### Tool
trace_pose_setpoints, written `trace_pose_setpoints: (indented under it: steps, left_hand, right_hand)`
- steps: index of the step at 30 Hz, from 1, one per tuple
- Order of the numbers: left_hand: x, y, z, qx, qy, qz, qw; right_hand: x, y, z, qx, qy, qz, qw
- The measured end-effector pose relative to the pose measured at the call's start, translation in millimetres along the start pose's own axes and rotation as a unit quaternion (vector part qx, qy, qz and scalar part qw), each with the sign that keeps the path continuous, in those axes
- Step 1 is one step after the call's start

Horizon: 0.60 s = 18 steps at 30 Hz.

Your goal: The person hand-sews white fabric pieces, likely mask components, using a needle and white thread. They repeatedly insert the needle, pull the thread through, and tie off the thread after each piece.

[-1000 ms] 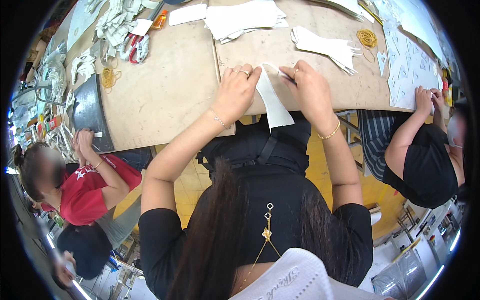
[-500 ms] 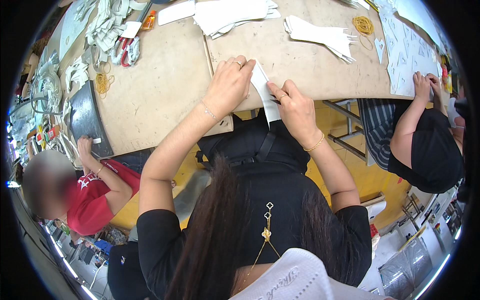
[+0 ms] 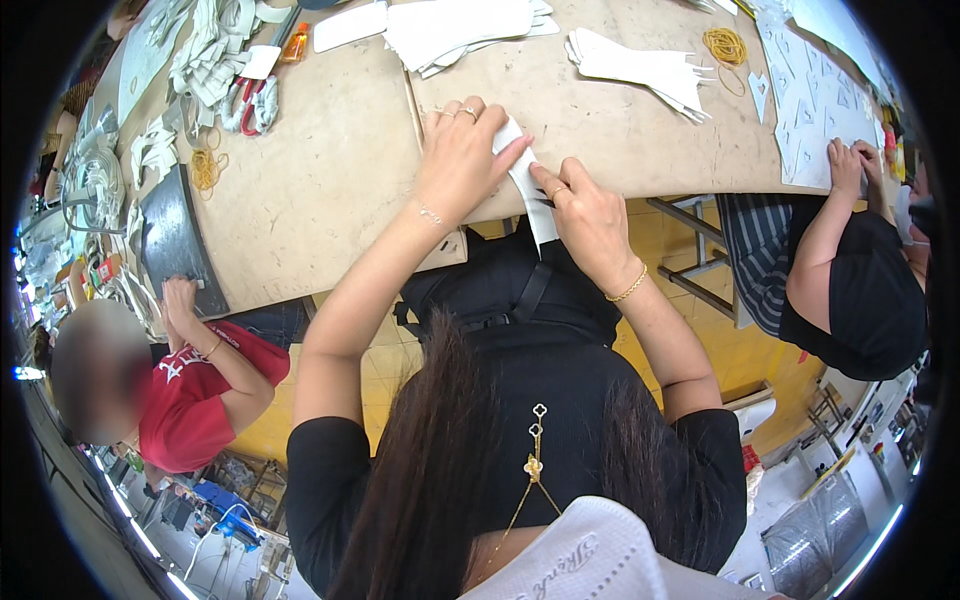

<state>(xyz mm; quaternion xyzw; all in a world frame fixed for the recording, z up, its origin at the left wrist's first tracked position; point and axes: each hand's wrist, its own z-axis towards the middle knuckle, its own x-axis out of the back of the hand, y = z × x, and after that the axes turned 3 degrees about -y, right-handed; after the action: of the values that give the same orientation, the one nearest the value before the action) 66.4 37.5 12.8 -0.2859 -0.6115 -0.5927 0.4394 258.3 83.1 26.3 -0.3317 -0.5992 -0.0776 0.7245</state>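
Note:
A narrow white strip (image 3: 532,187) slants over the table's near edge, its lower end hanging above my lap. My left hand (image 3: 462,150) is at the strip's upper end, its thumb laid across the white surface and its fingers curled beside it. Against the strip's right side, my right hand (image 3: 590,215) is closed round a small dark pointed tool (image 3: 546,203). Only the tool's dark tips show below the index finger; the rest is hidden in the palm, so its exact kind is unclear. The right index fingertip touches the strip.
Stacks of white cut pieces (image 3: 460,35) and another bundle (image 3: 640,72) lie farther back on the table (image 3: 330,170). Yellow rubber bands (image 3: 725,46), red-handled scissors (image 3: 245,105) and a small orange bottle (image 3: 295,43) are around. Co-workers sit at left (image 3: 215,385) and right (image 3: 850,290).
My left hand has shifted slightly left and up, and its thumb now stretches over the strip. The right hand has barely moved. The left co-worker's hands have come together.

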Motion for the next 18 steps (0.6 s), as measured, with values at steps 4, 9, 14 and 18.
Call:
trace_pose_setpoints:
  steps: [4, 9, 14, 18]
  left_hand:
    - [-6, 0, 15, 0.119, 0.0, -0.029, 0.992]
    - [1, -9, 22, 0.114, 0.059, -0.085, 0.988]
    - [-1, 6, -21, -0.145, 0.035, -0.091, 0.985]
    - [8, -17, -39, -0.167, 0.001, 0.009, 0.986]
  right_hand:
    - [0, 1, -2, -0.004, -0.014, -0.002, 1.0]
    - [-3, 3, -5, -0.007, -0.018, 0.003, 1.0]
    - [-4, 5, 0, 0.0, -0.009, 0.024, 1.0]
    - [-6, 8, 24, 0.022, 0.001, 0.049, 0.999]
